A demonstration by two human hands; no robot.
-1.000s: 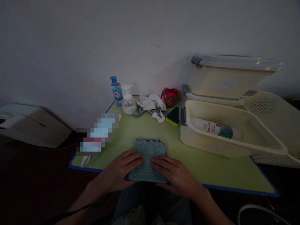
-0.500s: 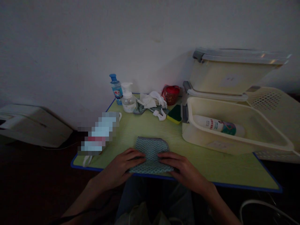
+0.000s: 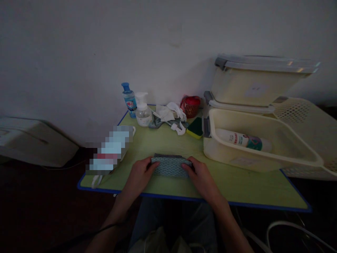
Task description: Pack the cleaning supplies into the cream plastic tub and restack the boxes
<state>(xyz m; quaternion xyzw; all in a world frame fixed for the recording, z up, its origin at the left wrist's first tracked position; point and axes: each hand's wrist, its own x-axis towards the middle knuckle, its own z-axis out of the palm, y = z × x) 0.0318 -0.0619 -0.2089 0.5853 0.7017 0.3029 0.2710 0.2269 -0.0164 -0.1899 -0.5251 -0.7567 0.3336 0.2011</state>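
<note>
A blue-grey textured cleaning cloth (image 3: pixel 170 169) with a dark checked edge is folded into a narrow strip on the green table (image 3: pixel 168 186). My left hand (image 3: pixel 140 175) pinches its left end between thumb and fingers. At the right end, my right hand (image 3: pixel 201 175) grips the cloth the same way, thumb on the near side. Parts of the fingers behind the cloth are hidden.
Behind the cloth stand a blue bottle (image 3: pixel 129 101), a pump bottle (image 3: pixel 143 114), crumpled white cloths (image 3: pixel 168 112), a red basket (image 3: pixel 191 106) and a sponge (image 3: pixel 195 128). An open cream bin (image 3: pixel 237 163) at right holds a white bottle (image 3: pixel 238 138). A blurred-out packet (image 3: pixel 110 149) lies left.
The cloth's near edge has been folded up and away from me, making it a narrower strip. Both hands have gone from lying on it to gripping its ends.
</note>
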